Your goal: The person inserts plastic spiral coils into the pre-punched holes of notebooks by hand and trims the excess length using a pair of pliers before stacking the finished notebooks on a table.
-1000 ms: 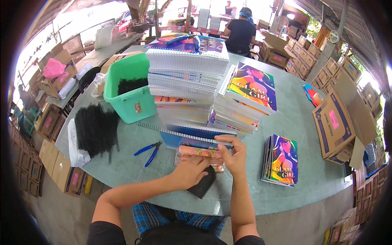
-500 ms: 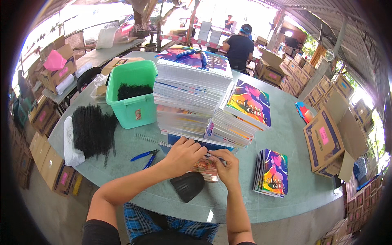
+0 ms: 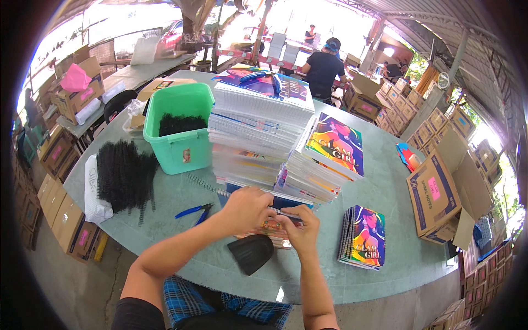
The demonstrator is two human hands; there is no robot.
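Both my hands meet at the holed edge of a notebook [image 3: 286, 201] lying in front of the tall paper stack. Closed around a spiral coil [image 3: 206, 186] at that edge is my left hand [image 3: 248, 209]; the coil's free end sticks out to the left. My right hand [image 3: 300, 223] pinches at the same edge, thumb and fingers together, with its fingertips partly hiding what they grip. Below my hands, a small pile of notebooks [image 3: 279, 235] shows in part. A black curved piece [image 3: 251, 254] lies beside it, and blue-handled cutters [image 3: 195, 212] rest to the left.
Tall stacks of unbound notebooks [image 3: 258, 126] stand ahead, another blue tool [image 3: 258, 77] on top. Left are a green bin [image 3: 179, 148] and a heap of black coils [image 3: 126, 176]. Bound notebooks [image 3: 364, 236] and an open carton [image 3: 437, 192] sit right. A person [image 3: 324, 69] works beyond.
The coil's free end has slipped slightly to the right, toward my hands. My right hand has shifted a little left, with its thumb raised. The view has tilted slightly.
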